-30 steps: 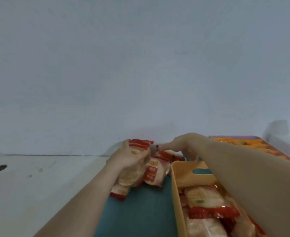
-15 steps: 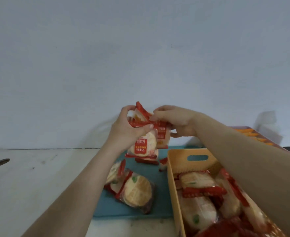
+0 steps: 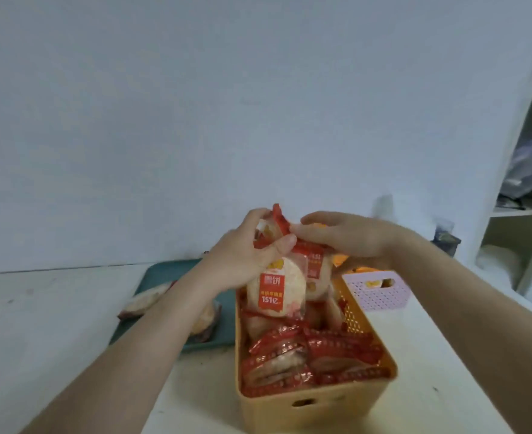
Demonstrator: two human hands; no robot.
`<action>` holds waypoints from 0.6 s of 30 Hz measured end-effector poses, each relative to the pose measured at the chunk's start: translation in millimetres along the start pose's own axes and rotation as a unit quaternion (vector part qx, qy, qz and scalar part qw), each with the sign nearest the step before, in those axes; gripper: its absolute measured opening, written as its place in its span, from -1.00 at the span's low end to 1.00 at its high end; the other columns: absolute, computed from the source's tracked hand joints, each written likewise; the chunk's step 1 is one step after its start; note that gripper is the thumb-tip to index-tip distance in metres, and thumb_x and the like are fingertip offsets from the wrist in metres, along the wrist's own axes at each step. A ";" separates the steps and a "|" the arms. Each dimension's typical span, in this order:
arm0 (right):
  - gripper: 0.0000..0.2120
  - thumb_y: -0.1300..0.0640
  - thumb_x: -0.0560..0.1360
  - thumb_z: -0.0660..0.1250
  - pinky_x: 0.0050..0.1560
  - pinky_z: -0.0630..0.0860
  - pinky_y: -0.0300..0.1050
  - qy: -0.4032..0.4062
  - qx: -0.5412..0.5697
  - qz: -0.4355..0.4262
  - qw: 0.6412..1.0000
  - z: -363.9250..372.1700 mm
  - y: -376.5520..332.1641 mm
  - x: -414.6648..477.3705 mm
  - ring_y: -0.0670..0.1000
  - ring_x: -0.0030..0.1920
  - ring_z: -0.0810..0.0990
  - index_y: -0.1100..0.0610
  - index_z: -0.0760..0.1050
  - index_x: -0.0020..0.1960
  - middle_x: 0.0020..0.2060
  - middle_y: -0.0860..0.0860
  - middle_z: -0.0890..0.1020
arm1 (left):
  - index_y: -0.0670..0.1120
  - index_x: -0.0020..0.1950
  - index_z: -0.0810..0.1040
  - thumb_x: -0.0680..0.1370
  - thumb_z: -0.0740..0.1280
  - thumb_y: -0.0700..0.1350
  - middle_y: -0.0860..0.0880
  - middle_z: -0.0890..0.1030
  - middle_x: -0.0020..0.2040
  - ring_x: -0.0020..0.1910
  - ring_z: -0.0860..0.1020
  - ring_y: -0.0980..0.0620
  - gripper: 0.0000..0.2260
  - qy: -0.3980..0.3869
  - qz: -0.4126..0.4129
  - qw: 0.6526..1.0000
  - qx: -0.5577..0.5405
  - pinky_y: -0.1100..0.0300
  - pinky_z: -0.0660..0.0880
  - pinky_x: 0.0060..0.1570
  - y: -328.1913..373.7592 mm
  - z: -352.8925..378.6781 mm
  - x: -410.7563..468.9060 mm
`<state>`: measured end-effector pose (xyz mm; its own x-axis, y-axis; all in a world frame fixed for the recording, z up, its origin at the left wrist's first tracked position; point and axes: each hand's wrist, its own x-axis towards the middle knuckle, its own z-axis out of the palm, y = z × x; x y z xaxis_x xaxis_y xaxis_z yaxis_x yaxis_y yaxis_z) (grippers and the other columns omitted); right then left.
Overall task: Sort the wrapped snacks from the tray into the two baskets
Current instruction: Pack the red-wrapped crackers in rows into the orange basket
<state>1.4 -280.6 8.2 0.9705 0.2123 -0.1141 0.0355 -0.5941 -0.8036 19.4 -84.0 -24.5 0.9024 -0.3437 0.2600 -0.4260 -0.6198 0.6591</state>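
Observation:
My left hand [image 3: 245, 255] grips a bunch of red-and-clear wrapped rice crackers [image 3: 275, 288] by their top seams, and they hang over the far end of the yellow basket [image 3: 317, 402]. My right hand [image 3: 343, 238] pinches the same bunch from the right. The yellow basket holds several red-wrapped crackers [image 3: 302, 355]. Behind it stands a pink mesh basket [image 3: 380, 292] with orange-wrapped snacks inside. The teal tray [image 3: 164, 275] on the left still carries two wrapped crackers [image 3: 147, 300], partly hidden by my left forearm.
All of this sits on a white table [image 3: 39, 339] against a pale wall. A white shelf unit [image 3: 521, 214] stands at the far right, with a small dark object [image 3: 446, 241] near its foot.
Both hands lifted the bunch of crackers off the tray and carried it right, over the yellow basket. The camera tilted down, bringing the whole basket into view.

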 end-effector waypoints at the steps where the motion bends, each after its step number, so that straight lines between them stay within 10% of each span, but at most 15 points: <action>1: -0.17 -0.47 0.31 0.22 0.27 0.48 0.08 0.003 -0.070 -0.004 0.998 8.2 12.9 3.8 0.03 0.27 0.53 -0.02 0.29 0.43 0.30 -0.01 0.53 | 0.26 0.49 0.05 0.37 0.10 0.53 0.02 0.53 0.25 0.24 0.50 -0.02 -0.24 -0.047 -0.026 0.996 0.074 -0.04 0.46 0.22 -7.9 6.1 -0.7; 5: -0.10 -0.58 0.28 -0.03 0.42 0.20 0.17 0.040 -0.272 -0.049 0.960 27.5 41.4 6.8 0.14 0.48 0.18 0.00 0.34 0.38 0.38 0.04 0.38 | 0.13 0.46 0.28 0.51 0.01 0.42 0.00 0.52 0.32 0.35 0.41 -0.10 -0.39 -0.090 -0.041 0.977 0.191 -0.10 0.35 0.31 -19.5 7.3 -9.6; 9: -0.26 -0.40 0.43 0.12 0.38 0.34 0.03 0.033 -0.129 -0.091 0.987 27.1 46.3 -5.7 0.03 0.38 0.40 0.00 0.26 0.47 0.37 -0.03 0.44 | -0.02 0.28 0.52 0.52 0.09 0.37 -0.06 0.58 0.22 0.26 0.49 -0.08 -0.41 -0.010 -0.003 0.985 0.174 0.06 0.35 0.24 -25.0 0.8 -24.3; 14: -0.19 -0.51 0.36 0.11 0.46 0.22 0.12 0.093 -0.091 -0.143 0.981 51.7 68.9 -3.9 -0.02 0.47 0.26 -0.10 0.27 0.48 0.45 -0.08 0.35 | 0.13 0.36 0.28 0.48 0.32 0.00 0.00 0.57 0.19 0.08 0.57 -0.03 -0.53 -0.054 -0.131 0.982 0.121 0.08 0.53 0.07 -24.1 8.3 -48.2; 18: -0.46 -0.15 0.56 0.20 0.43 0.24 0.13 0.148 -0.151 -0.191 0.959 64.1 70.5 3.9 0.02 0.45 0.27 -0.05 0.23 0.50 0.43 -0.01 0.36 | 0.13 0.34 0.27 0.50 0.25 -0.07 0.00 0.62 0.06 0.01 0.59 -0.03 -0.58 -0.010 -0.104 0.983 0.152 0.01 0.54 0.02 -31.7 15.3 -58.9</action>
<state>-7.5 -271.9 -86.4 0.8964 0.2569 0.3611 0.4260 -0.7243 -0.5422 -21.2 -54.9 -71.5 0.9720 -0.1980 0.1264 -0.2342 -0.8592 0.4549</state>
